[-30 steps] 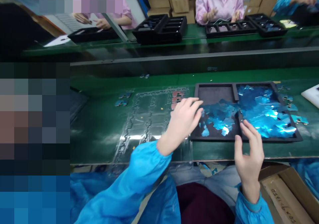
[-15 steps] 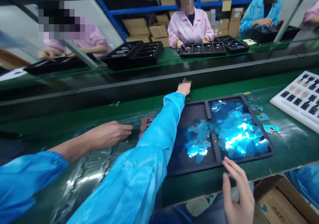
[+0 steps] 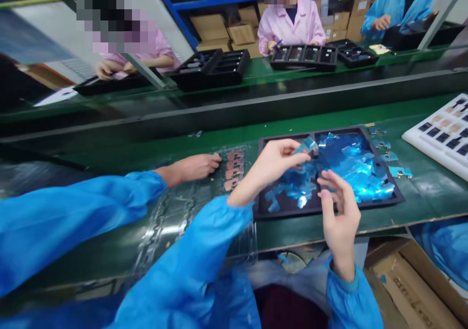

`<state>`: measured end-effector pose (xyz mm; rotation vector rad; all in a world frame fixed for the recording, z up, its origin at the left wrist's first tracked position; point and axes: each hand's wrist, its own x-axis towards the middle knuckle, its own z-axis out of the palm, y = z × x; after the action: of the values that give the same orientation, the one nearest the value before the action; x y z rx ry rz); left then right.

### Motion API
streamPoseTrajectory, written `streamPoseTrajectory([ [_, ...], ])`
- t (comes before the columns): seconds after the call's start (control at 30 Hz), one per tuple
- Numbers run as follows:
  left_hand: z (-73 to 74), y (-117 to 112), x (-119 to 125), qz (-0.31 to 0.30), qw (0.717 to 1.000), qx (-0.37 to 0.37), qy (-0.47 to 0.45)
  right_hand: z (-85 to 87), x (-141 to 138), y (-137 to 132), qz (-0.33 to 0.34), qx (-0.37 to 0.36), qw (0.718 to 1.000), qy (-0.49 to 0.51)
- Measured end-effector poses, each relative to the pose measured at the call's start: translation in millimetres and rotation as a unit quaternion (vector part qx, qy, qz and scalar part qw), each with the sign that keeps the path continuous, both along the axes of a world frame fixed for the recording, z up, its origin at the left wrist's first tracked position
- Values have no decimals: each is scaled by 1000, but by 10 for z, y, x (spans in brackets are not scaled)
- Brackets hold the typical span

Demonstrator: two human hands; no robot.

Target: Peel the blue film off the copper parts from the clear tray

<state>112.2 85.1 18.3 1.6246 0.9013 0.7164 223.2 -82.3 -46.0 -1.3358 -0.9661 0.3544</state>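
My left hand (image 3: pixel 280 161) is over the divided black tray (image 3: pixel 261 187), its thumb and fingers pinching a small blue circuit board (image 3: pixel 307 145) with a darker end. To its right is my right hand (image 3: pixel 340 207), above the tray's front edge, fingers loosely bent and thumb apart, with nothing seen in it. Crumpled pieces of blue film (image 3: pixel 365 170) fill the tray's right compartment. Fewer film scraps (image 3: pixel 302 185) lie in the left one, partly behind my left hand.
A co-worker's hand (image 3: pixel 197 167) reaches in beside a row of reddish boards (image 3: pixel 234 169). Several blue boards (image 3: pixel 399 172) line the tray's right side, near a white foam tray (image 3: pixel 435 146). A cardboard box (image 3: pixel 409 290) stands below the table edge. People work across the raised bench (image 3: pixel 219 102).
My left hand has come back from the far side of the bench and now holds the blue board over the tray. My right hand has risen toward it. The co-worker's hand has shifted toward the reddish boards.
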Motion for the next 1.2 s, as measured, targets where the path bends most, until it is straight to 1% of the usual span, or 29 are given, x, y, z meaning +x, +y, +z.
streamPoseTrajectory([
  [0.03, 37, -281, -121, -11, 999, -31, -34, 41, -36, 33, 18, 3, 1000, 21],
  [0.07, 65, -532, -236, -1, 997, -54, -58, 75, -76, 51, 35, 4, 999, 35],
  [0.13, 89, -925, -430, 41, 994, -72, -66, 126, -165, 47, 61, 0, 997, 46],
  [0.2, 65, -1170, -570, 91, 992, -63, -55, 156, -255, 4, 76, -7, 996, 44],
  [0.27, 12, -1308, -663, 127, 990, -44, -43, 174, -335, -47, 88, -9, 995, 41],
  [0.33, -42, -1387, -724, 150, 987, -37, -39, 185, -402, -85, 100, -10, 994, 41],
  [0.5, -141, -1496, -850, 168, 982, -69, -49, 184, -532, -106, 129, -35, 990, 48],
  [0.63, -235, -1537, -937, 187, 978, -78, -54, 134, -597, -91, 124, -36, 991, 45],
  [0.73, -306, -1552, -983, 183, 979, -83, -42, 108, -612, -90, 121, -39, 991, 32],
  [0.8, -343, -1555, -1009, 185, 979, -83, -34, 112, -623, -99, 131, -50, 990, 33],
  [0.93, -384, -1557, -1053, 204, 975, -83, -34, 132, -672, -115, 145, -81, 985, 39],
  [1.1, -402, -1590, -1062, 204, 974, -91, -38, 86, -704, -87, 129, -67, 989, 18],
  [1.2, -425, -1606, -1060, 205, 973, -94, -50, 61, -689, -73, 126, -85, 988, 25],
])
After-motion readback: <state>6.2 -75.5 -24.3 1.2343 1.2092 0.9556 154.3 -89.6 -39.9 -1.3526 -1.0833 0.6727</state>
